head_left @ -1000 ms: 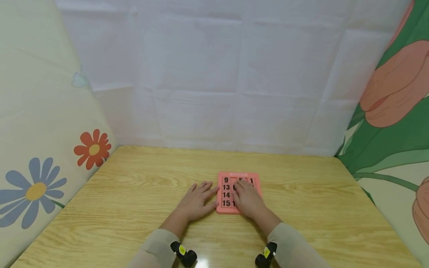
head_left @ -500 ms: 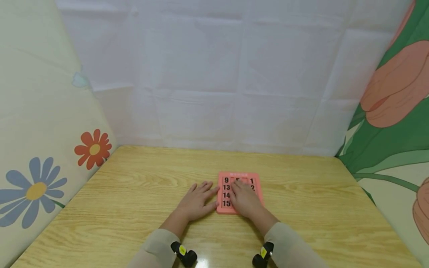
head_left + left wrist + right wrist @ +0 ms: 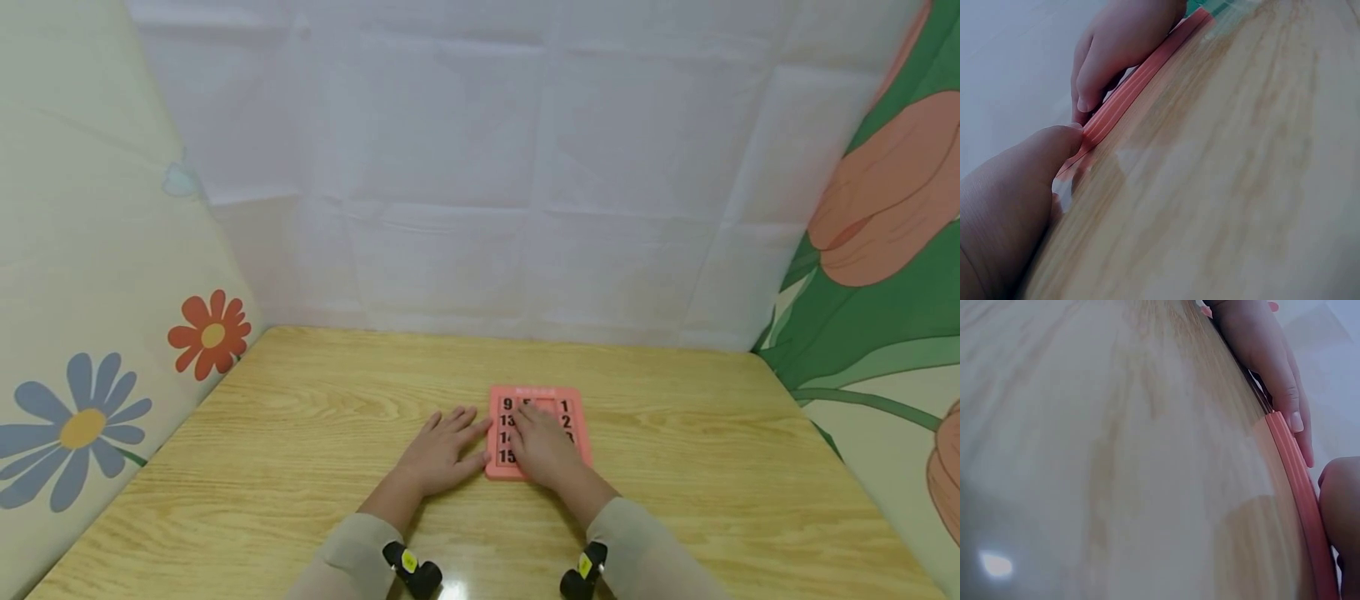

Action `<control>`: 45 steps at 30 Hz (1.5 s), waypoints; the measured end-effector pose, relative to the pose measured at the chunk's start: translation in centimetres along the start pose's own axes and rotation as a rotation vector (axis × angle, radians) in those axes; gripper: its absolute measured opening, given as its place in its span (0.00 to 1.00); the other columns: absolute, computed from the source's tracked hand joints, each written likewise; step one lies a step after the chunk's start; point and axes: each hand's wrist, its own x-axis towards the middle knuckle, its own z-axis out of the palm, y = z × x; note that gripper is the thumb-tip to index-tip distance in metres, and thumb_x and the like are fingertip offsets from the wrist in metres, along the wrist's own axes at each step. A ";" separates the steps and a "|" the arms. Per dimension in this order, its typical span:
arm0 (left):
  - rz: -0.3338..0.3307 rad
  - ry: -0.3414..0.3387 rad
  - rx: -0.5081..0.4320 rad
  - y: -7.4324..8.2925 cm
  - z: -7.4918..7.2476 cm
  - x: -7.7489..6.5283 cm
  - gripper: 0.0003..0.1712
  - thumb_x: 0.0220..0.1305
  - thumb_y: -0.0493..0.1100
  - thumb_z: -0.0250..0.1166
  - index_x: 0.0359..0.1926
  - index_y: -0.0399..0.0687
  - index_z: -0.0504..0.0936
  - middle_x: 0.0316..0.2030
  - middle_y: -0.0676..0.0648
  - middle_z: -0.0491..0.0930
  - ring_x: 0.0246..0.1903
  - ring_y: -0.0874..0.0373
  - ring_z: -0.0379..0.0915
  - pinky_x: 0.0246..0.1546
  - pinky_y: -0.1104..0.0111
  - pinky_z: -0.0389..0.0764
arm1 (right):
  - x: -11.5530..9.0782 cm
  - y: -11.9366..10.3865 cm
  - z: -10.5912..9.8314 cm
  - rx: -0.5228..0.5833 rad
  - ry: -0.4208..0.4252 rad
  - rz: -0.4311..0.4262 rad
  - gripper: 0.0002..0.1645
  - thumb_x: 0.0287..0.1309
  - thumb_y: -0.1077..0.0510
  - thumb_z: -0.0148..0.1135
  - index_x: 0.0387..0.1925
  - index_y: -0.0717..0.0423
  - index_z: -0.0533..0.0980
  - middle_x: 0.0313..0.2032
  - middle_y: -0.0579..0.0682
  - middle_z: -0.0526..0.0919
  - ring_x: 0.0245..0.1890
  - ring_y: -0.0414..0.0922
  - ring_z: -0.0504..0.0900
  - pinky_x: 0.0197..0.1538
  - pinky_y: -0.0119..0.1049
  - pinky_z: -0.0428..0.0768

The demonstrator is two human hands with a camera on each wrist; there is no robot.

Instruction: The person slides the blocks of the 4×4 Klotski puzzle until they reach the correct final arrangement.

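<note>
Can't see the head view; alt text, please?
A person's right hand lies over a rectangular pink number-tile puzzle on a yellowish wood-grain table, the left hand touching the puzzle's left edge. A creased white cloth hangs behind.

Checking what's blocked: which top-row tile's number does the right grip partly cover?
The 5 tile, second from left: the right grip hides its numeral's bottom in the head view, while the 9 tile and 1 tile show theirs whole.

Pink number puzzle (image 3: 505, 438) — black digits, open gap beside the 1, flat on wooden table (image 3: 337, 400)
</note>
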 end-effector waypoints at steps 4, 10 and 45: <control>0.001 0.003 -0.009 0.0 0.0 0.0 0.35 0.70 0.64 0.50 0.73 0.58 0.64 0.75 0.45 0.58 0.76 0.46 0.50 0.76 0.46 0.48 | 0.1 -0.1 0.0 -0.020 0.001 -0.004 0.30 0.75 0.49 0.40 0.69 0.59 0.66 0.72 0.55 0.65 0.75 0.52 0.59 0.76 0.49 0.58; -0.002 0.000 -0.012 0.0 0.0 0.1 0.35 0.70 0.64 0.50 0.73 0.58 0.63 0.75 0.45 0.58 0.76 0.46 0.49 0.76 0.46 0.47 | 0.2 0.0 0.1 -0.004 0.004 0.000 0.30 0.75 0.49 0.40 0.70 0.59 0.65 0.72 0.55 0.64 0.75 0.52 0.59 0.77 0.48 0.58; -0.002 0.002 -0.029 0.1 0.0 -0.2 0.35 0.70 0.64 0.50 0.73 0.56 0.64 0.74 0.44 0.58 0.76 0.45 0.49 0.76 0.46 0.46 | -1.8 4.3 -0.9 0.091 0.128 0.135 0.30 0.72 0.53 0.43 0.68 0.66 0.65 0.70 0.62 0.66 0.72 0.57 0.63 0.76 0.50 0.57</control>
